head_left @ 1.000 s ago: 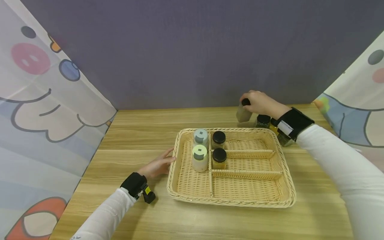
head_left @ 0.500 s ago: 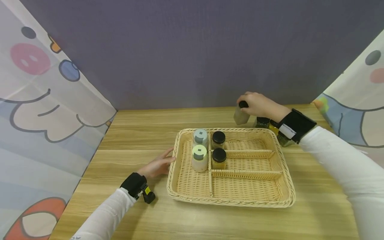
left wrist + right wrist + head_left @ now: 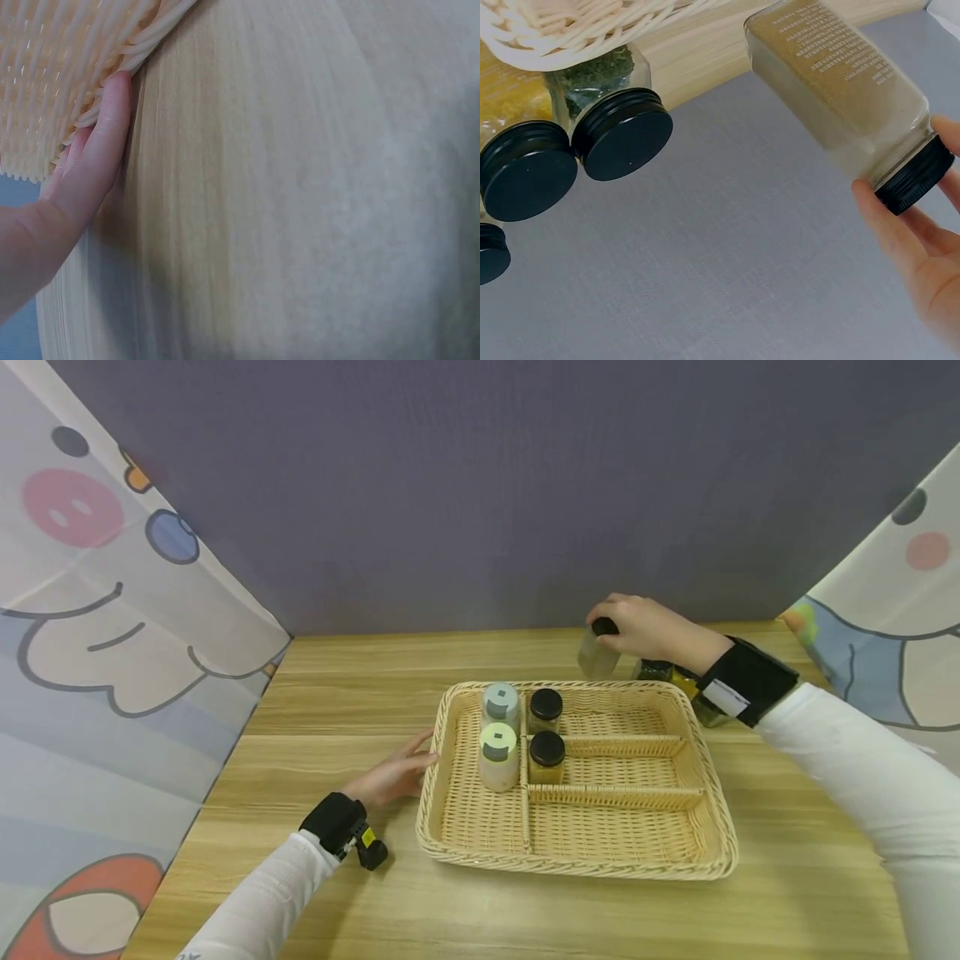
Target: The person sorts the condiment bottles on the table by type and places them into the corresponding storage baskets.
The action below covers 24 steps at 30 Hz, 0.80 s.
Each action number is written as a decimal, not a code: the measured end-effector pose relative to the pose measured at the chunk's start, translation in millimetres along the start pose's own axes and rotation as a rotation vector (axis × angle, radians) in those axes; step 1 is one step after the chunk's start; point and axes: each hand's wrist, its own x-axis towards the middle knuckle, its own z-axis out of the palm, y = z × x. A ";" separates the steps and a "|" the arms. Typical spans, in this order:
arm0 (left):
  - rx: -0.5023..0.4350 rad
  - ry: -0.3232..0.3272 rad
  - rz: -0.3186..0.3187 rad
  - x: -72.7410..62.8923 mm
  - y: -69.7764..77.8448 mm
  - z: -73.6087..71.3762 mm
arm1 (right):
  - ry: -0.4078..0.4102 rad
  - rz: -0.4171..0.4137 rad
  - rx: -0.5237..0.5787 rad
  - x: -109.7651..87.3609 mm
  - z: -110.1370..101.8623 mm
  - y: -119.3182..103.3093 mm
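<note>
In the head view my right hand (image 3: pixel 643 625) holds a glass spice jar (image 3: pixel 596 658) by its black cap, tilted, just behind the basket's far edge. The right wrist view shows fingers and thumb pinching the cap and neck of this square jar (image 3: pixel 832 79), which contains pale brown powder and has white print. My left hand (image 3: pixel 393 778) rests against the left outer side of a wicker basket (image 3: pixel 577 867). Its fingers (image 3: pixel 112 112) lie fairly straight along the basket wall in the left wrist view.
Two lidded white shakers, one with a pale green lid (image 3: pixel 498 743) and one with a blue-grey lid (image 3: pixel 501 700), stand in the left compartment. Black-capped jars (image 3: pixel 547 752) stand beside the divider. Several more jars, one with green herbs (image 3: pixel 604 79), stand behind the basket at right.
My right hand has moved slightly left and towards the basket with the spice jar. The left hand and the basket have stayed in place.
</note>
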 end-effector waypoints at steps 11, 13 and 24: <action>-0.009 0.003 0.000 0.8 -1.4 -0.5 | 0.010 -0.042 -0.003 -6.3 1.4 -8.7; -0.009 0.001 0.002 1.0 -1.4 -0.6 | 0.008 -0.050 -0.005 -7.4 1.7 -10.0; -0.013 0.000 0.002 2.2 -0.6 0.4 | 0.006 -0.065 -0.024 -13.0 5.4 -18.4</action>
